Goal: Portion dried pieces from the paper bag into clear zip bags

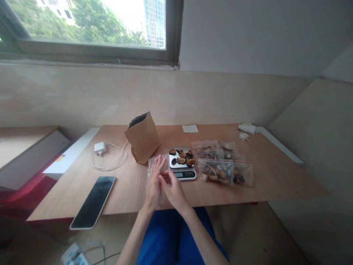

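Both hands were up over the near half of the tabletop (129, 198), close in front of the seated body! The left hand (153, 187) stood with its fingers stretched out, pointing to the far edge, and right up against it came the right hand (172, 189), fingers bent in, fingertips at the left palm. Was anything pinched there? The fingers hid it, so I couldn't tell. Just beyond and partly behind the left hand, a clear plastic bag (150, 170) lay against the tabletop.

And there, beside those hands, in the middle of the tabletop, sat the white scale (182, 168), its display toward the near edge, its pan carrying a loose scatter of dark-and-tan slices (181, 161)! Just to its right, on the side of the right edge, clear zip bags (215, 173) with red strips overlapped, more pieces showing inside.

Over on the left, toward the far edge, a brown paper bag (145, 140) leaned with its mouth open. A white charger (99, 148) lay toward the far left corner, its cable looping rightward; the phone (93, 202) jutted past the near edge, toward the left corner. A white card (190, 129) hugged the far edge, with a crumpled white wrapper (247, 128) by the far right corner!
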Available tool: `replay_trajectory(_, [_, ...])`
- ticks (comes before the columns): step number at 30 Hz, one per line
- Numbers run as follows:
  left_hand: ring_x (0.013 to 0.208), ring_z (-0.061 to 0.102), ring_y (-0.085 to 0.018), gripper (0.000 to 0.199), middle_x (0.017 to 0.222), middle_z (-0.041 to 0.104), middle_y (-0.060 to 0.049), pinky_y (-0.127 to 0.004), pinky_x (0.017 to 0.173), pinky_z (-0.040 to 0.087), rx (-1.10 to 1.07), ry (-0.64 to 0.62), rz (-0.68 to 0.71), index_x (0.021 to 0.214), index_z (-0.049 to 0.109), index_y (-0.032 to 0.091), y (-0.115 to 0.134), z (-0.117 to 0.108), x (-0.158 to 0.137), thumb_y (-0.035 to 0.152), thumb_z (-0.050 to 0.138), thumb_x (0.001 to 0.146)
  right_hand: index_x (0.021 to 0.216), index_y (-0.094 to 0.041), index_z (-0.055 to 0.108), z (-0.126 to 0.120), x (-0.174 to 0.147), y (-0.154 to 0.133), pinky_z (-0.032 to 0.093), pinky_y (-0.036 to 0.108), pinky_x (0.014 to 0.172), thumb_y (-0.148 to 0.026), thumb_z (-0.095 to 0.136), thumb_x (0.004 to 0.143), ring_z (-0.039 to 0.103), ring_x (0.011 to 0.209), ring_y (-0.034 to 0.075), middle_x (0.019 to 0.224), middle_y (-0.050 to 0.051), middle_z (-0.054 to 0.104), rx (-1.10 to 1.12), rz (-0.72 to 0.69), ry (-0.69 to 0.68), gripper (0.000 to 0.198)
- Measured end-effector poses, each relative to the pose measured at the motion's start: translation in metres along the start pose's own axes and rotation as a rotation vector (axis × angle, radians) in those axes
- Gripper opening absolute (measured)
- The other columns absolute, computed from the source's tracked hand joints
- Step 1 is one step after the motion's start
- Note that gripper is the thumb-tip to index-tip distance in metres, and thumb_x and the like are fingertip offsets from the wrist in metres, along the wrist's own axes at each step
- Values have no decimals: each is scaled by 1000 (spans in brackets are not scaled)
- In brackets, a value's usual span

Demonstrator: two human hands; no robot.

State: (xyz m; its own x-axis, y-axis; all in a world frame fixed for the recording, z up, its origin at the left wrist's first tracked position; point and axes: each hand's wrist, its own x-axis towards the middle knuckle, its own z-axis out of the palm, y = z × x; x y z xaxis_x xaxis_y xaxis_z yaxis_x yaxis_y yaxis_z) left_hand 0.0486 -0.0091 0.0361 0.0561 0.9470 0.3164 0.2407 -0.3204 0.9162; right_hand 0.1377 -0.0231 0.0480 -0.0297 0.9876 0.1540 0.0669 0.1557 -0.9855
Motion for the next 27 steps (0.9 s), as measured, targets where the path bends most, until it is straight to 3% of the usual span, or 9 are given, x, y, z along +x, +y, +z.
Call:
replay_trajectory(4, [139, 14, -21, 49, 152, 16, 2, -45, 113, 12, -45, -173, -15, 136, 38, 28, 7, -10, 1, 46, 28, 91, 81, -18, 57, -15, 2, -2, 47, 25, 64, -32, 49, 83, 60, 69, 15, 77, 3, 65, -105, -13, 9, 16])
replay_trajectory(7, [137, 22, -20, 51, 148, 27, 0, -41, 112, 19, -79, -249, -46, 139, 33, 27, 10, -19, 0, 41, 38, 89, 77, -18, 59, -27, 7, -6, 45, 24, 62, -32, 52, 80, 57, 64, 13, 71, 1, 63, -150, -18, 34, 16])
replay_trajectory(9, [133, 31, -20, 52, 143, 37, -2, -38, 110, 25, -84, -240, -61, 137, 38, 26, 8, -21, -1, 40, 44, 87, 76, -17, 59, -33, 11, -8, 44, 24, 63, -33, 54, 80, 56, 64, 13, 70, 0, 62, -139, -15, 2, 17])
replay_trajectory(13, [119, 51, -25, 45, 126, 57, -8, -38, 100, 40, -108, -122, -83, 119, 59, 19, -2, -15, 0, 43, 51, 82, 73, -18, 55, -33, 16, -9, 43, 24, 61, -37, 55, 79, 54, 64, 13, 69, -1, 59, -70, 22, -58, 20])
replay_trajectory(17, [109, 59, -26, 38, 114, 65, -9, -37, 92, 47, -115, 42, -99, 104, 67, 18, -2, -10, 0, 44, 55, 79, 70, -20, 48, -30, 14, 2, 41, 23, 56, -44, 53, 79, 50, 56, 12, 62, -3, 53, -17, 50, -27, 26])
replay_trajectory(22, [102, 61, -22, 35, 105, 69, -7, -36, 91, 45, -56, 476, -123, 99, 68, 18, 10, -21, 8, 42, 48, 85, 62, -21, 41, -45, 15, 20, 40, 23, 52, -52, 56, 73, 49, 53, 12, 55, -5, 47, 0, 161, 251, 36])
replay_trajectory(24, [99, 62, -21, 33, 102, 69, -7, -35, 90, 45, -48, 503, -113, 97, 68, 18, 9, -22, 11, 42, 48, 85, 64, -21, 45, -55, 16, 22, 43, 24, 55, -53, 57, 72, 52, 57, 13, 58, -3, 51, -32, 155, 175, 35])
replay_trajectory(27, [96, 62, -20, 32, 99, 69, -7, -33, 88, 45, -64, 520, -65, 98, 66, 18, 1, -16, 17, 41, 47, 85, 79, -20, 54, -74, 19, 19, 47, 28, 65, -51, 46, 81, 58, 70, 16, 78, 3, 61, -100, 75, 49, 33])
